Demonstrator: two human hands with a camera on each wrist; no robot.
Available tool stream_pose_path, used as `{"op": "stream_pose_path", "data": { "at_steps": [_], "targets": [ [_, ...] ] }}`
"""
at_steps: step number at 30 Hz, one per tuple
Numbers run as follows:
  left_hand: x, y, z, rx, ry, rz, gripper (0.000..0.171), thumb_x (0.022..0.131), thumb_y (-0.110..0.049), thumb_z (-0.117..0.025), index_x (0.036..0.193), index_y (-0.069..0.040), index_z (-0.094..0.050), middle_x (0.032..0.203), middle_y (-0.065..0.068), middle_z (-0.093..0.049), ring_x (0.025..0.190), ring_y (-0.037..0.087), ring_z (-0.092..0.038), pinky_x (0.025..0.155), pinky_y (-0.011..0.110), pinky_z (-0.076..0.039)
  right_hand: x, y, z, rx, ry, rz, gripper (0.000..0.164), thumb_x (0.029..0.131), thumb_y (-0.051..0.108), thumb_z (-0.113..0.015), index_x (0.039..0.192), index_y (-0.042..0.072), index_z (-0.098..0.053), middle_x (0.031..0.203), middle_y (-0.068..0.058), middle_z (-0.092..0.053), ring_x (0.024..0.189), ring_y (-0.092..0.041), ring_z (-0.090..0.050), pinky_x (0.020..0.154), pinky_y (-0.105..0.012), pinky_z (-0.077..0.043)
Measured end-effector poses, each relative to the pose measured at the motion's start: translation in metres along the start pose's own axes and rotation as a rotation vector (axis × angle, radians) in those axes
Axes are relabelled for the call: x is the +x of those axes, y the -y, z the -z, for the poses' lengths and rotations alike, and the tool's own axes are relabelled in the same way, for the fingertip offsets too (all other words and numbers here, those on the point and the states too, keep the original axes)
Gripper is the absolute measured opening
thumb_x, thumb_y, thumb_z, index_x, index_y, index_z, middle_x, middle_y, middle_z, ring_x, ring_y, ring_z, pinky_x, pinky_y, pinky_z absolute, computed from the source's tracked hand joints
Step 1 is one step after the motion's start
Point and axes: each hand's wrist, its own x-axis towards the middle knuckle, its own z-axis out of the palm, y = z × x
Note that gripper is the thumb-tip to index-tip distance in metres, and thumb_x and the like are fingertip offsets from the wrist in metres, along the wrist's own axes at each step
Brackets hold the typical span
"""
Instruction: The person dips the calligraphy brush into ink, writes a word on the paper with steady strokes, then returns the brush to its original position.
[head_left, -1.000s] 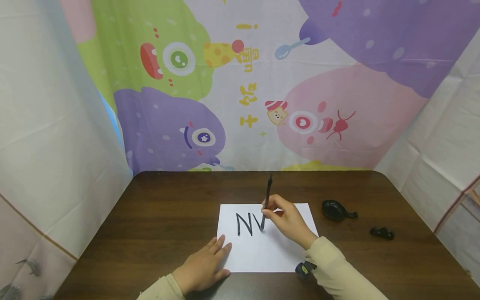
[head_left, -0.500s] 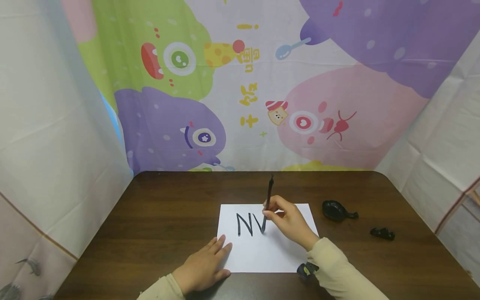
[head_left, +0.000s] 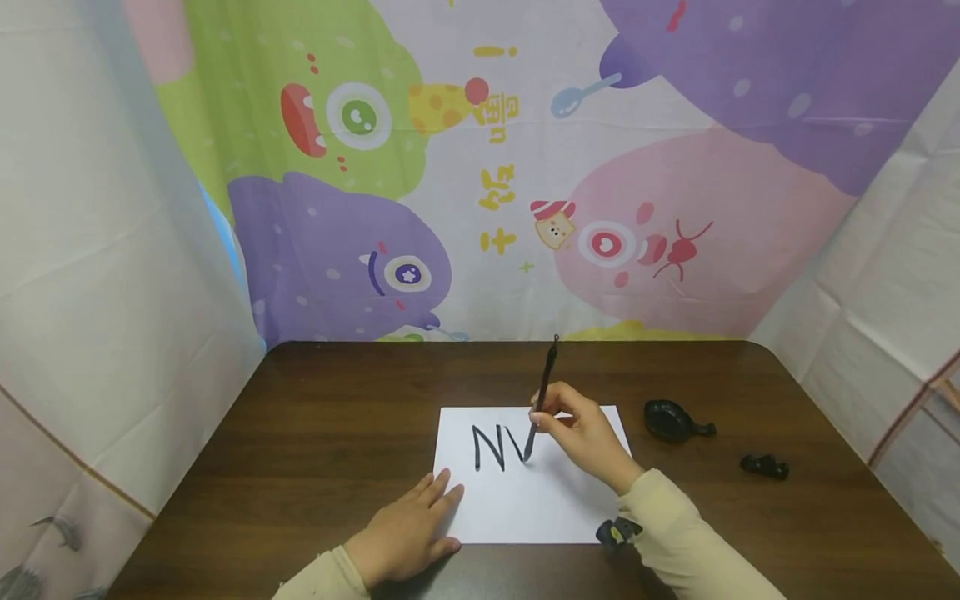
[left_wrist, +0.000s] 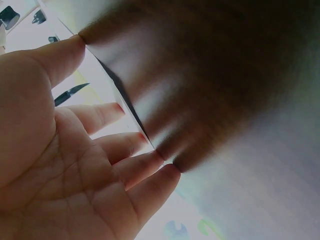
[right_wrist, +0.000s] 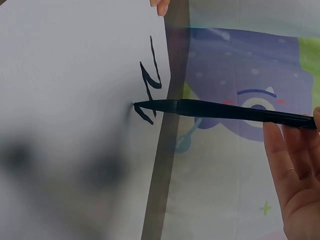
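My right hand (head_left: 588, 433) pinches a dark writing brush (head_left: 545, 379) over a white sheet of paper (head_left: 525, 512). Its handle leans to the right, and the black tip (right_wrist: 145, 105) meets the sheet at the lower end of a slanted stroke. To the left of that stroke stands a black letter N (head_left: 489, 448). With fingers spread, my left hand (head_left: 408, 529) rests at the sheet's left edge, fingertips on the paper. The left wrist view shows its palm (left_wrist: 65, 185) and straight fingers from below.
Right of the paper on the brown table (head_left: 315, 433) lie a black shallow dish with a short handle (head_left: 670, 421) and a small black lumpy object (head_left: 764, 467). Beneath the right sleeve shows a black wrist device (head_left: 617, 532). A cartoon-printed cloth (head_left: 495, 167) hangs behind the table.
My right hand has shifted slightly right and up, and the brush handle tilts further right. First the tip slid a little lower, then back up slightly. The left hand stays put.
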Motion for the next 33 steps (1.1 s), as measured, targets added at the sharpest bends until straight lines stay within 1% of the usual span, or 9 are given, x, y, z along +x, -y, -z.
{"op": "stream_pose_path", "data": {
  "at_steps": [6,13,17,23,30,33],
  "targets": [
    [0.000,0.000,0.001,-0.001,0.000,-0.001,0.067,0.091,-0.045,-0.063,0.145,-0.010,-0.046,0.154,0.019,-0.039,0.140,0.038,-0.041,0.110,0.050,-0.041,0.000,-0.002,0.000,0.004,0.003,-0.002,0.016,0.090,0.009,-0.069,0.103,0.004,-0.062,0.088,-0.011,-0.070,0.083,-0.023,-0.071,0.071,-0.029,-0.061],
    [0.000,-0.001,0.003,-0.013,0.020,0.007,0.068,0.091,-0.045,-0.063,0.146,-0.010,-0.045,0.155,0.019,-0.037,0.141,0.038,-0.040,0.111,0.051,-0.040,0.002,-0.008,-0.001,0.010,-0.022,0.011,0.014,0.090,0.007,-0.069,0.102,0.007,-0.062,0.087,-0.009,-0.069,0.083,-0.015,-0.071,0.070,-0.028,-0.061],
    [0.000,-0.001,0.005,-0.018,0.021,0.006,0.068,0.091,-0.045,-0.063,0.146,-0.010,-0.045,0.155,0.020,-0.037,0.141,0.038,-0.040,0.112,0.051,-0.039,0.004,-0.009,-0.001,0.025,-0.026,0.009,0.014,0.090,0.006,-0.069,0.102,0.006,-0.062,0.088,-0.010,-0.068,0.083,-0.014,-0.071,0.070,-0.028,-0.061],
    [0.000,0.000,0.004,-0.021,0.021,-0.001,0.067,0.091,-0.044,-0.063,0.146,-0.009,-0.045,0.155,0.020,-0.037,0.141,0.038,-0.040,0.111,0.051,-0.039,0.006,-0.011,-0.001,0.026,-0.030,-0.002,0.014,0.090,0.007,-0.069,0.102,0.007,-0.062,0.088,-0.011,-0.068,0.083,-0.020,-0.071,0.071,-0.028,-0.061],
    [-0.001,0.000,0.003,-0.009,0.016,-0.007,0.067,0.091,-0.045,-0.062,0.146,-0.009,-0.046,0.155,0.020,-0.038,0.140,0.039,-0.041,0.111,0.050,-0.039,0.009,-0.014,0.000,0.008,-0.032,-0.022,0.018,0.090,0.007,-0.068,0.104,-0.001,-0.061,0.089,-0.011,-0.068,0.087,-0.026,-0.071,0.072,-0.026,-0.060],
    [-0.001,-0.001,0.004,-0.015,0.015,-0.004,0.067,0.091,-0.044,-0.063,0.145,-0.009,-0.046,0.154,0.020,-0.038,0.140,0.039,-0.041,0.111,0.051,-0.040,0.009,-0.014,0.001,-0.001,-0.037,-0.030,0.018,0.091,0.008,-0.068,0.105,-0.001,-0.060,0.090,-0.012,-0.068,0.088,-0.028,-0.071,0.074,-0.026,-0.060]
  ]
}}
